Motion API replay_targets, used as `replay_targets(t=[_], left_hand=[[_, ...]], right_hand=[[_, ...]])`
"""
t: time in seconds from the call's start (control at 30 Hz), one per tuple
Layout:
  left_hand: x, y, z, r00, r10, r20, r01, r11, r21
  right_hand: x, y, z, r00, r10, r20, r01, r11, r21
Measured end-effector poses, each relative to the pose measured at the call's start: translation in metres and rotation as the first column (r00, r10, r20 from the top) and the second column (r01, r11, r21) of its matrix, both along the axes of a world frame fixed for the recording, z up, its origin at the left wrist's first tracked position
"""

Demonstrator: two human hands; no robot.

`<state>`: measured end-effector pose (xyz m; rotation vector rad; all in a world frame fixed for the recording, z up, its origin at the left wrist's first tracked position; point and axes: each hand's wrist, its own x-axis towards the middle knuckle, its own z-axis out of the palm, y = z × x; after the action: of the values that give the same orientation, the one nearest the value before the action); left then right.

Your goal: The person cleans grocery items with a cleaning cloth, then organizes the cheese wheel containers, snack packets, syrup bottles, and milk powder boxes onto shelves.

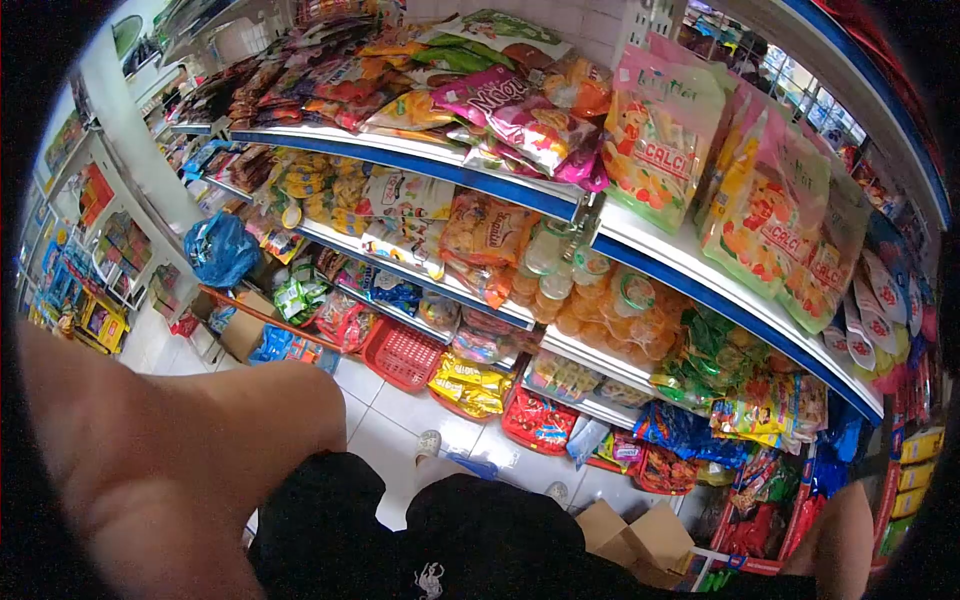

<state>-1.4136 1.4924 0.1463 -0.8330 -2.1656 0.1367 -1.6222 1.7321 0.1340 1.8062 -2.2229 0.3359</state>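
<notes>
Bare skin of my bent left arm [190, 450] fills the lower left, with what looks like the elbow toward the middle. My left hand lies outside the picture. At the lower right edge a part of my right arm [845, 540] shows, close to the lower shelf goods, and its hand is out of sight too. In front of me runs a shop shelf with a blue edge [400, 167]. Pink-and-green bags [655, 140] stand upright on its top level. To their left lies a purple snack bag [515, 115] among piled packets. Neither hand is seen touching anything.
Orange-filled jars [600, 310] stand on a lower shelf. Along the floor are a red basket [402, 355], yellow packets [470, 385] and an open cardboard box [640, 540]. A blue plastic bag [222, 250] sits at the shelf's left end, near a white pillar [150, 150].
</notes>
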Motion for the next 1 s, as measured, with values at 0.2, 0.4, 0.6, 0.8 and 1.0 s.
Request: replay_targets(t=[0.2, 0.4, 0.6, 0.8, 1.0], left_hand=[[0.003, -0.004, -0.005, 0.999, 0.021, 0.028, -0.021, 1.000, -0.016], [0.003, -0.008, -0.009, 0.999, 0.022, 0.033, -0.022, 1.000, -0.017], [0.005, -0.009, -0.003, 0.999, 0.022, 0.045, -0.022, 1.000, -0.011], [0.008, -0.012, -0.002, 0.999, 0.025, 0.043, -0.024, 1.000, -0.016], [0.007, -0.020, -0.004, 0.999, 0.019, 0.050, -0.017, 0.999, -0.036]], right_hand=[[-0.004, -0.001, -0.001, 1.000, 0.006, 0.015, -0.005, 1.000, -0.024], [-0.007, -0.005, -0.005, 1.000, 0.007, 0.027, -0.006, 0.999, -0.041], [-0.006, -0.005, 0.001, 0.996, 0.003, 0.086, 0.007, 0.993, -0.118], [0.010, 0.028, -0.001, 0.866, 0.084, 0.493, 0.172, 0.875, -0.452], [0.062, 0.082, -0.064, 0.132, 0.689, 0.713, 0.579, 0.531, -0.619]])
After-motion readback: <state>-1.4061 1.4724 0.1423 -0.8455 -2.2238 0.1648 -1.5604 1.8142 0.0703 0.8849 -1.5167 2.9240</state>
